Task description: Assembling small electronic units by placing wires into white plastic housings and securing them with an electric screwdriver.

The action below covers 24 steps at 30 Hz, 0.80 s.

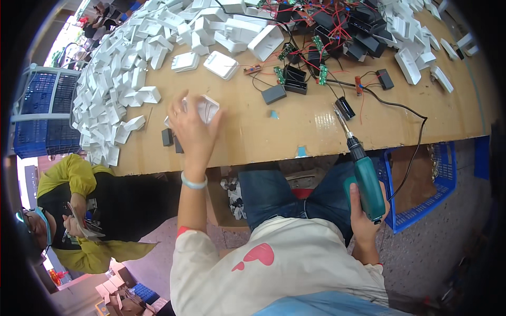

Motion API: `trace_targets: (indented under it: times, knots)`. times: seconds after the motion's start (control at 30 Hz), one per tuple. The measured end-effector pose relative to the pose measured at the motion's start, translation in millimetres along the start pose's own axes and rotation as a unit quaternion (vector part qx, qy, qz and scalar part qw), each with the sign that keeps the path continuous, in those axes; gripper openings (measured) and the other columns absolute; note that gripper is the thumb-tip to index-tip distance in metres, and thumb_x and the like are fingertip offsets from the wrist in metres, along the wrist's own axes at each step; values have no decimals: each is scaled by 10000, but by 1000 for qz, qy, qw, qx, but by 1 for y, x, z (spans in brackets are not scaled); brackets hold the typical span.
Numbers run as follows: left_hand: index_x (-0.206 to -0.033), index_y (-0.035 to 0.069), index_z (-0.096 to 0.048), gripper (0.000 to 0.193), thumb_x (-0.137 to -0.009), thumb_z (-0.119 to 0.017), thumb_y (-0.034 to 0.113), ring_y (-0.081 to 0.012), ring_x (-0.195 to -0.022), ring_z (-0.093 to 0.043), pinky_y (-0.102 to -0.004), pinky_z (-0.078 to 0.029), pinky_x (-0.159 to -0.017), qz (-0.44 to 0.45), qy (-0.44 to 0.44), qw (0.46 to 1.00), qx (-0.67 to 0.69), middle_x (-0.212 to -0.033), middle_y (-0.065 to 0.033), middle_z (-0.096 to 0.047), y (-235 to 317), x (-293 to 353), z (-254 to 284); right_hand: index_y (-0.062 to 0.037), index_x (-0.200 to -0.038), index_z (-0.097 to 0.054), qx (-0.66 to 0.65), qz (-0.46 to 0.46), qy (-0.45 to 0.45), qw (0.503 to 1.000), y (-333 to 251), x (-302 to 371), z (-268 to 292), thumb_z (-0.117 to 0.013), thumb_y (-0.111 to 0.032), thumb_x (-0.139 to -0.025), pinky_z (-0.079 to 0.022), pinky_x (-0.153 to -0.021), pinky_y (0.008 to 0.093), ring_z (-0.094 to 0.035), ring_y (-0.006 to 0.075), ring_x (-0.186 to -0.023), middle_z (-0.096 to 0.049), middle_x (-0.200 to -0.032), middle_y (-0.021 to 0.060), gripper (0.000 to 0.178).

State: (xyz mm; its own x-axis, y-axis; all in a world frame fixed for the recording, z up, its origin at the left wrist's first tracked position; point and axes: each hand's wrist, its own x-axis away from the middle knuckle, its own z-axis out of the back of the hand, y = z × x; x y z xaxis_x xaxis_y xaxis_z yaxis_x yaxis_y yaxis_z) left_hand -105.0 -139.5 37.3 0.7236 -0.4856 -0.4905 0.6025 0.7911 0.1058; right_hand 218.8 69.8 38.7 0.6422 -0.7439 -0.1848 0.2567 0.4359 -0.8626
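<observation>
My left hand rests over a white plastic casing near the table's front edge. Its thumb is on one side and its fingers on the other, gripping the casing, which they partly hide. Two small black boxes lie beside that wrist. In my right hand is a green electric screwdriver, held beyond the table edge with its bit pointing up over the tabletop. The bit's tip comes close to a black battery holder; whether they touch I cannot tell.
White casings are heaped at left and far back. Black battery holders with red wires and green circuit boards pile up at the back. A black cable curves off the right side. A blue crate stands below; someone in yellow sleeves sits left.
</observation>
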Motion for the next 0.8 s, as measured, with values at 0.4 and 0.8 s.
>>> trace_targets:
  times: [0.4, 0.8]
  knots:
    - [-1449, 9, -461, 1040, -598, -991, 287, -384, -1050, -686, -452, -553, -934, -20, -175, 981, 80, -1077, -202, -702, -22, -97, -34, 22, -1064, -666, 16, -11, 58, 998, 12, 9, 10, -777, -61, -924, -513, -666, 273, -648, 125, -725, -701, -861, 83, 197]
    - [-1052, 120, -617, 545, -577, -872, 41, -349, -1453, -441, -428, -436, -1123, -190, -398, 710, 548, -1583, -129, -457, 85, -35, -45, -5, -949, -635, 50, 35, 119, 991, 16, -10, 12, -799, -107, -913, -480, -642, 302, -610, 160, -694, -643, -801, 62, 196]
